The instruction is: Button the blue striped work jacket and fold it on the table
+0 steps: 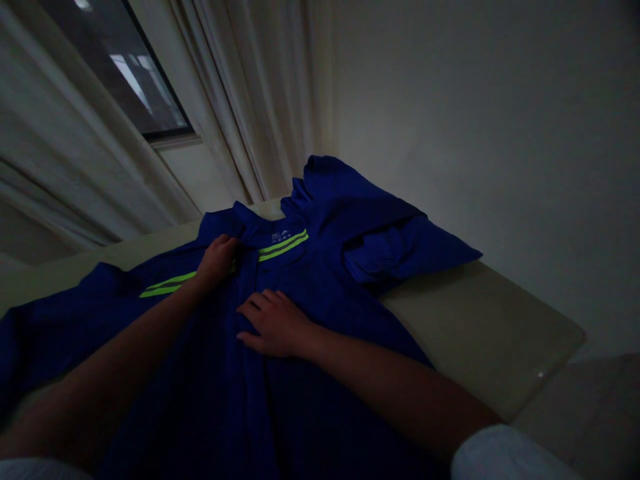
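Dimly, likely blue work shirt [325,220], curtains [250,113] behind

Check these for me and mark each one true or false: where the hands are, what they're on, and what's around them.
1. The left hand is at the collar of the blue work shirt. True.
2. The right hand is gripping a coat hanger. False: it lies open on the front of the shirt, and no hanger shows.
3. The shirt's reflective stripes are neon yellow-green. True.
4. The shirt hangs from a rail. False: it lies spread on a beige tabletop.
5. Curtains hang beside a window. True.
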Tool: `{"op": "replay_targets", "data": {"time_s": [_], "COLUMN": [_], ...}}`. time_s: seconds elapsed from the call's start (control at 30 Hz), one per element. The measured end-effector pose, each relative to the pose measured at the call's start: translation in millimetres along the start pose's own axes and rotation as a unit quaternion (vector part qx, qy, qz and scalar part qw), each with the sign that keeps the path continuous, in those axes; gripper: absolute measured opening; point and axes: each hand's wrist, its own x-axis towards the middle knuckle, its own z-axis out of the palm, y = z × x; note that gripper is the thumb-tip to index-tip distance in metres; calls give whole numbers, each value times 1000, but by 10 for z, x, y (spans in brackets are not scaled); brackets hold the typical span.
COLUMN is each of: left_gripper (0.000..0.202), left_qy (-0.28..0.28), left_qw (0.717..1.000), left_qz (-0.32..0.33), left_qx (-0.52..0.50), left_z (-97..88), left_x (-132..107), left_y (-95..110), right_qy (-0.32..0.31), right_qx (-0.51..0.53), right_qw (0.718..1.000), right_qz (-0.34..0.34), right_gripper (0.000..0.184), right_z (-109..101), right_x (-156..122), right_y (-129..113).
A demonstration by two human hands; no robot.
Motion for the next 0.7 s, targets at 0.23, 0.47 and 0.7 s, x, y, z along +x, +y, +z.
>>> {"op": "replay_targets", "data": {"time_s": [0.23, 0.47, 0.7], "left_gripper": [38, 39, 35], "left_qy": [0, -2, 8], "left_qw": [995, 993, 999], "left_qz": [-100, -118, -10], "left_qx": [-29, -27, -31], "left_z": [61, -18, 46], "left_x": [80, 53, 48], "left_y": [-58, -76, -167], "right_qy": [2, -2, -6], "right_qx": [0, 12, 12], "right_qw": [1000, 1000, 1000], "right_qz": [0, -1, 3], "right_gripper": [48, 48, 48], "right_z": [3, 1, -22], "right_x": [3, 0, 0], "right_y": [10, 11, 7]}}
